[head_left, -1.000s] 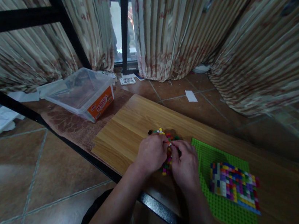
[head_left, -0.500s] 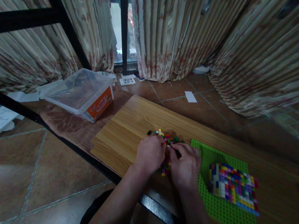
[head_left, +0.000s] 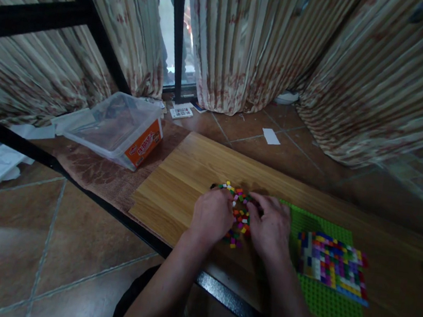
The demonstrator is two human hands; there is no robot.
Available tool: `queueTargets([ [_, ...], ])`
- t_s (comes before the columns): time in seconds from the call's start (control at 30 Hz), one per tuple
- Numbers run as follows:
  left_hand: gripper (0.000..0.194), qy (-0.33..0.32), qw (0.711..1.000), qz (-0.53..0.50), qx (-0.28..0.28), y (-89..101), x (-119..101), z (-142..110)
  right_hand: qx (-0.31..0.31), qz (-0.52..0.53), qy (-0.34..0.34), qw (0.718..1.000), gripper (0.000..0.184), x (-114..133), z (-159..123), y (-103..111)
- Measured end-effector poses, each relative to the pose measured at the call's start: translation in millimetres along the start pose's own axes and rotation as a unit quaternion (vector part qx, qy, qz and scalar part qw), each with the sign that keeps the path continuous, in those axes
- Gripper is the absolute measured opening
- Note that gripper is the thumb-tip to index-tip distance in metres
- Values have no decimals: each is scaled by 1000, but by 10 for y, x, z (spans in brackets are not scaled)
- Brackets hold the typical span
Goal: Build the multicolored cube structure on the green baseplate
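Observation:
A pile of small coloured bricks point(head_left: 240, 218) lies on the wooden board point(head_left: 188, 176). My left hand point(head_left: 211, 216) rests on the pile's left side with its fingers curled down into the bricks. My right hand point(head_left: 271, 226) sits on the pile's right side, fingers bent over the bricks. What either hand grips is hidden under the fingers. To the right lies a green baseplate point(head_left: 328, 304) with a patch of multicoloured bricks point(head_left: 332, 265) pressed onto it.
A clear plastic box with an orange label point(head_left: 121, 131) stands to the left on a brown mat. A black metal bar point(head_left: 85, 194) runs along the board's near edge. Curtains point(head_left: 258, 40) hang behind, and paper scraps point(head_left: 271, 136) lie on the tiled floor.
My hands have drawn slightly apart over the pile, the right one shifting to the right toward the baseplate, so more of the bricks between them shows.

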State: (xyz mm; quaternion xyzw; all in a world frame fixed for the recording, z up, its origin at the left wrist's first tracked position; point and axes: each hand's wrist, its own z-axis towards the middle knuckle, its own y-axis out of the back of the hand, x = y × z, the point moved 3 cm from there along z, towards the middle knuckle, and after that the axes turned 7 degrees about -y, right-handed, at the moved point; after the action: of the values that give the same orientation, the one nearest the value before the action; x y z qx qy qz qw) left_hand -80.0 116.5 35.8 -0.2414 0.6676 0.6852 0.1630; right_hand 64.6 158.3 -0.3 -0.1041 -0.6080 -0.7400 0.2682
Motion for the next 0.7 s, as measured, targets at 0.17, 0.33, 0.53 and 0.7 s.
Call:
queueTargets([
  [0.17,27,18,1000,-1,2,37,11,-2,6,-30,-1,1000,30,29,10,-51],
  [0.33,30,9,1000,-14,1,33,-8,-2,8,5,-16,1000,25,-7,25,-79],
  [0.53,29,13,999,-35,12,4,-34,1,-4,91,-43,995,18,-13,4,-42],
  [0.7,29,10,999,-38,16,-28,-50,3,-11,145,-42,989,16,8,-21,-18],
])
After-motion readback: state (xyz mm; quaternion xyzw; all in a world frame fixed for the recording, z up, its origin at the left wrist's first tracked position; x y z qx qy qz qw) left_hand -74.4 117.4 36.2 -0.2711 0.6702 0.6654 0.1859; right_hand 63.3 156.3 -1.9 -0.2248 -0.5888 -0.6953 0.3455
